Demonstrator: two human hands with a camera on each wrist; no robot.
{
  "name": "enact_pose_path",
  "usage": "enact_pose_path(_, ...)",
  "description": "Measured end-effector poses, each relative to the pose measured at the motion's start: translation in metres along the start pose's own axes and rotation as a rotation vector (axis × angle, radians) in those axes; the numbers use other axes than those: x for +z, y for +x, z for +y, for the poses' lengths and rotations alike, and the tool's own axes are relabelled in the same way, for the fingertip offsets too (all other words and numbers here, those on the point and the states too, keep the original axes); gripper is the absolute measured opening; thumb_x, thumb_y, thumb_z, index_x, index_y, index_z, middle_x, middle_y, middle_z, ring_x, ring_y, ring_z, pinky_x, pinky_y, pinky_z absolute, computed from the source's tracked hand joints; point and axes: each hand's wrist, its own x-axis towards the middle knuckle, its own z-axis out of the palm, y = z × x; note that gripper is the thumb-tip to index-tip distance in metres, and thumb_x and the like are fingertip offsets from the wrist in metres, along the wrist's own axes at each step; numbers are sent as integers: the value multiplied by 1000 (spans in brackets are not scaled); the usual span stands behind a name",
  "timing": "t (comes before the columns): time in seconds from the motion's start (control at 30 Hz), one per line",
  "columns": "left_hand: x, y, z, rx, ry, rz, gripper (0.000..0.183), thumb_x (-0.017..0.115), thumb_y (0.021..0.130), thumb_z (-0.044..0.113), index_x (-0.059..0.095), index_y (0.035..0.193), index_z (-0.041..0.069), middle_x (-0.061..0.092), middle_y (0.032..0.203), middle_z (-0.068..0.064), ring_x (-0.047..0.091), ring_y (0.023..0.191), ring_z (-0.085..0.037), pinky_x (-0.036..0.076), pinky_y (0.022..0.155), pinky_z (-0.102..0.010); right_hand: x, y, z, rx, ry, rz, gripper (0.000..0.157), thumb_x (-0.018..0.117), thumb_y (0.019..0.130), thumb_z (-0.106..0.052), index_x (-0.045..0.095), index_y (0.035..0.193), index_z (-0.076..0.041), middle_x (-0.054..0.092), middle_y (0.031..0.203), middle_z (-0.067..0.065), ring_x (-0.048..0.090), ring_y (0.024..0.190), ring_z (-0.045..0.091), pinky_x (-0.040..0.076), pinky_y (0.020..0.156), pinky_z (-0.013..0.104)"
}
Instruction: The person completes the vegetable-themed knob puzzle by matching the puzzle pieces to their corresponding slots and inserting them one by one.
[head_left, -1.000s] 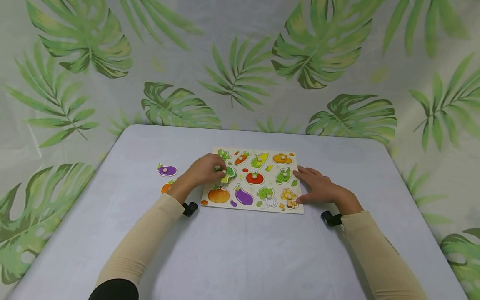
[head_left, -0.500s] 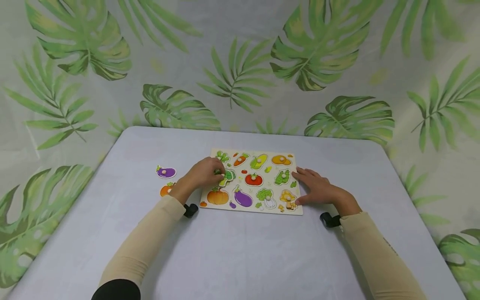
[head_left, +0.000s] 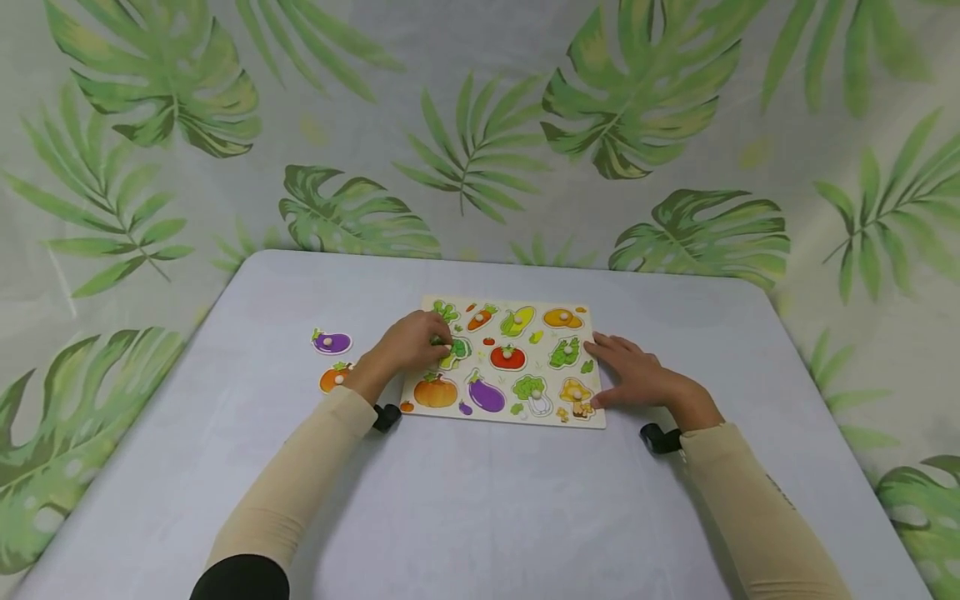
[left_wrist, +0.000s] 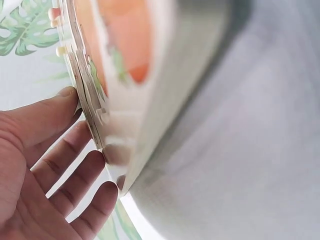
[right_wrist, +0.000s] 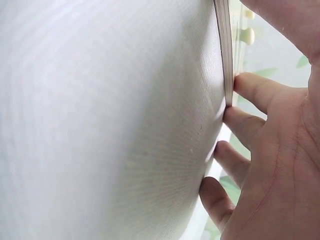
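In the head view, a wooden vegetable puzzle board point(head_left: 537, 362) lies flat on the white table. My left hand point(head_left: 411, 340) pinches a green broccoli puzzle piece point(head_left: 460, 352) over the board's left side, thumb and fingers at the piece's left edge. Part of that piece is hidden by the fingers. The left wrist view has the thumb point(left_wrist: 60, 107) against the layered wooden edge, with other fingertips lower along the board. On the board's right edge rests my right hand point(head_left: 637, 375), its fingers spread; the right wrist view has these fingertips along the wooden side.
Left of the board, an eggplant piece point(head_left: 332, 343) and an orange pumpkin piece point(head_left: 334, 378) lie on the table point(head_left: 487, 508), the latter partly behind the left wrist. Knobbed pieces, such as the tomato point(head_left: 507, 357), sit on the board. A leaf-print cloth point(head_left: 487, 233) hangs behind.
The broccoli piece stays pinched in the left hand at nearly the same spot, with only slight shifts of the left hand and forearm. The right hand stays at the board's edge.
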Motion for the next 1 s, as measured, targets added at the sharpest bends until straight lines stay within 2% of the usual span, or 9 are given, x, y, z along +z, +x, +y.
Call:
enact_pose_path(0.4, 5, 4, 6, -29, 19, 7, 17, 70, 91, 22, 79, 101, 12, 69, 113, -5, 59, 114, -27, 49, 105, -44, 1, 1, 1, -4, -4, 8, 100, 80, 79, -46, 27, 157, -12, 16, 167, 17, 10, 152, 45, 18, 110, 79)
enact_pose_path(0.53, 5, 4, 7, -59, 18, 5, 17, 70, 91, 22, 79, 102, 12, 68, 116, -5, 58, 117, -27, 47, 108, -43, 1, 1, 1, -3, 2, 10, 101, 80, 78, -46, 27, 157, -12, 15, 167, 16, 10, 152, 45, 17, 110, 79)
enact_pose_path(0.77, 6, 5, 6, -58, 15, 2, 17, 70, 91, 23, 78, 102, 12, 68, 119, -6, 57, 122, -28, 46, 110, -44, 2, 1, 1, 3, 4, 11, 101, 80, 78, -46, 27, 158, -13, 15, 167, 16, 9, 152, 45, 16, 111, 79)
enact_pose_path(0.87, 6, 7, 4, -46, 36, 2, 16, 69, 92, 23, 78, 101, 13, 68, 116, -6, 57, 119, -27, 47, 108, -43, 2, 1, 1, 5, 2, 10, 101, 80, 79, -46, 27, 158, -13, 15, 167, 16, 9, 152, 45, 16, 111, 79)
enact_pose_path(1.0, 6, 7, 4, -27, 77, 14, 12, 70, 90, 23, 77, 95, 15, 67, 108, -3, 59, 108, -25, 51, 98, -41, 1, 0, 0, 7, 1, 7, 100, 80, 79, -46, 27, 157, -13, 15, 167, 16, 10, 152, 45, 17, 111, 79)
